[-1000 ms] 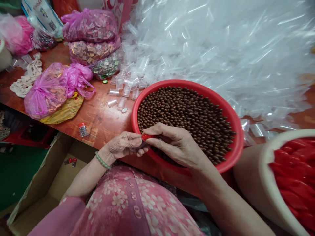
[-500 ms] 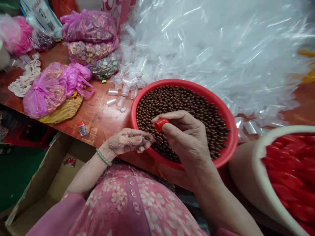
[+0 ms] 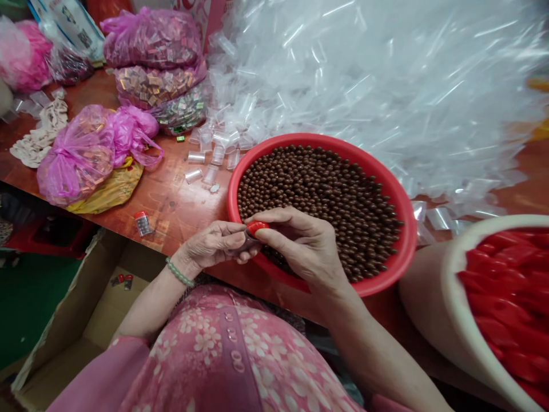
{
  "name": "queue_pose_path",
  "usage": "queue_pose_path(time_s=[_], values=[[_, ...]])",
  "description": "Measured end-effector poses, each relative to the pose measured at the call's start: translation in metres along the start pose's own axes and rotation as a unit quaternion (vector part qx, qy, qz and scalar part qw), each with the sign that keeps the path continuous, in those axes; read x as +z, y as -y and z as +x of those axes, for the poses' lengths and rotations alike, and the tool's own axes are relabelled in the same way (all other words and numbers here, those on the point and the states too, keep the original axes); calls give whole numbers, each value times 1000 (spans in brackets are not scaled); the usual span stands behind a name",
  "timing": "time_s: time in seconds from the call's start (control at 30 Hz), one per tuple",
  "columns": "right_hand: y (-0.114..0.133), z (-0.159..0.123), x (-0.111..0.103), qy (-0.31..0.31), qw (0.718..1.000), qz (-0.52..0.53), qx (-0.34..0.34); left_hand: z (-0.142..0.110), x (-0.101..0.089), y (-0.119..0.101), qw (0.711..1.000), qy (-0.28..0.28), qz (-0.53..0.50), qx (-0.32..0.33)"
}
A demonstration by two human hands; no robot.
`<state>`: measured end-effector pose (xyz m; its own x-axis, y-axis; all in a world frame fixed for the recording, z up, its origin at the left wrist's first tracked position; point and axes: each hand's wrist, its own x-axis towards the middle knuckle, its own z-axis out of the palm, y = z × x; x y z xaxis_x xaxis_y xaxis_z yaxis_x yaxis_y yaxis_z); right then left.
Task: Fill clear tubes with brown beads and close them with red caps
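Seen from above, at the near-left side of a red basin (image 3: 233, 197): two bare hands close together, almost fingertip to fingertip. In the left hand (image 3: 221, 245), clasped between thumb and curled fingers, a small clear container (image 3: 247, 246), mostly hidden, apparently with dark contents. In the right hand (image 3: 298, 237), pinched between thumb and forefinger, a red cap (image 3: 257, 227), right up against the container's far end. Container to the left of the right hand, long axis running roughly sideways from left palm toward right fingertips; exact tilt hard to judge behind the fingers. Cap fully seated or merely resting there: impossible to tell.

Beyond the right hand, glossy brown balls (image 3: 317, 200) across the basin. Farther right, a pale bucket (image 3: 429, 303) of red plastic pieces (image 3: 504, 297). On the reddish tabletop (image 3: 171, 197), left of both hands, a red-capped container (image 3: 142, 224). Below left, an open cardboard box (image 3: 64, 337). At the back, a broad heap of clear tubes (image 3: 364, 97).
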<state>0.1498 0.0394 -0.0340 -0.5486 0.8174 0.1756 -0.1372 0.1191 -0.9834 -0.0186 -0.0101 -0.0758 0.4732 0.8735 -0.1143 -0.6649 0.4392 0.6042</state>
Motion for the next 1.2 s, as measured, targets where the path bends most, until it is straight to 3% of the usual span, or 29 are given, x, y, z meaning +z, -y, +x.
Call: queue_pose_path(time_s=[0.17, 0.4, 0.7, 1.03, 1.2], values=[[4, 2, -5, 43, 997, -55, -17, 0, -1, -3, 1000, -2, 7, -12], [6, 7, -11, 55, 991, -109, -56, 3, -4, -6, 999, -6, 30, -24], [5, 10, -18, 66, 988, -138, -31, 6, -4, -8, 999, -12, 9, -47], [16, 16, -19, 122, 959, -250, -52, 6, -4, -12, 998, -17, 1, -62], [27, 20, -18, 177, 947, -257, -78, 5, -7, -4, 994, -69, -4, -82]])
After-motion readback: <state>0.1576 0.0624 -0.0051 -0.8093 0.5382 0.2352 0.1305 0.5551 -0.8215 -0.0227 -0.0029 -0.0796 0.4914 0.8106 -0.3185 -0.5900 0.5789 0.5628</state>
